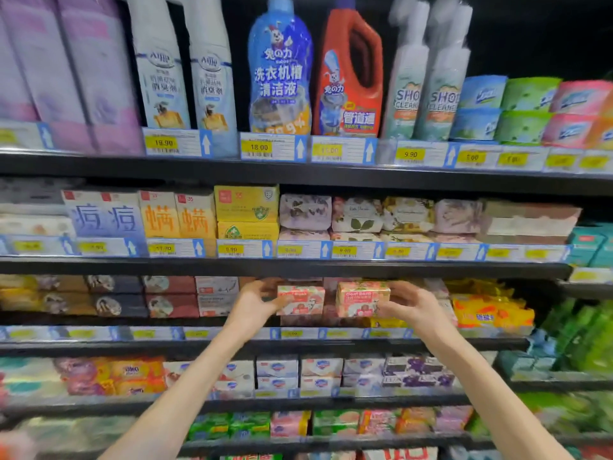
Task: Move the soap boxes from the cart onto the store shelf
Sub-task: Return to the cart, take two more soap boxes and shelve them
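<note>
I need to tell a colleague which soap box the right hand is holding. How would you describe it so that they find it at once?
Start from the red jug on the top shelf and go down two shelves. There the right hand holds a pink and orange soap box. It stands right of the paler pink box in the left hand, and it alone clearly reads "Goat Soap".

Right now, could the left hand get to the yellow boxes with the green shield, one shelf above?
Probably not yet: the left hand is gripping a pink soap box. The yellow boxes sit at the shelf front with nothing before them, so once that hand is free the way looks open.
</note>
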Demonstrator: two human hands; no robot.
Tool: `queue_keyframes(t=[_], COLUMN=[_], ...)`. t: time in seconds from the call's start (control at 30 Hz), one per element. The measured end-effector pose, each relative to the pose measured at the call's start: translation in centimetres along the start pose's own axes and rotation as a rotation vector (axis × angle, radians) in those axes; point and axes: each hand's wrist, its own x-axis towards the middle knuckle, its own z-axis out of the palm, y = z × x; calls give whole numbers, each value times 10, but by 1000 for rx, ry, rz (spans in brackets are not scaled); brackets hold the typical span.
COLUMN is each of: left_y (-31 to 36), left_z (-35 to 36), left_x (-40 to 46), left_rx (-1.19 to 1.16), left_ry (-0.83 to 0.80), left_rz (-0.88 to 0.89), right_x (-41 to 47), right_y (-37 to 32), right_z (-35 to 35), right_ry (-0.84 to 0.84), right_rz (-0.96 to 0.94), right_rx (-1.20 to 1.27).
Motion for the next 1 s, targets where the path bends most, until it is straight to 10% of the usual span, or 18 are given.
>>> queue_keyframes(t=[1.0], left_y=[-23], left_z=[45], left_x=[30], left_rx=[151], left_ry=[270], left_rz=[-143], right_x=[54], right_y=[32], right_z=[34], right_ry=[113], right_rz=[163], right_rx=[-91])
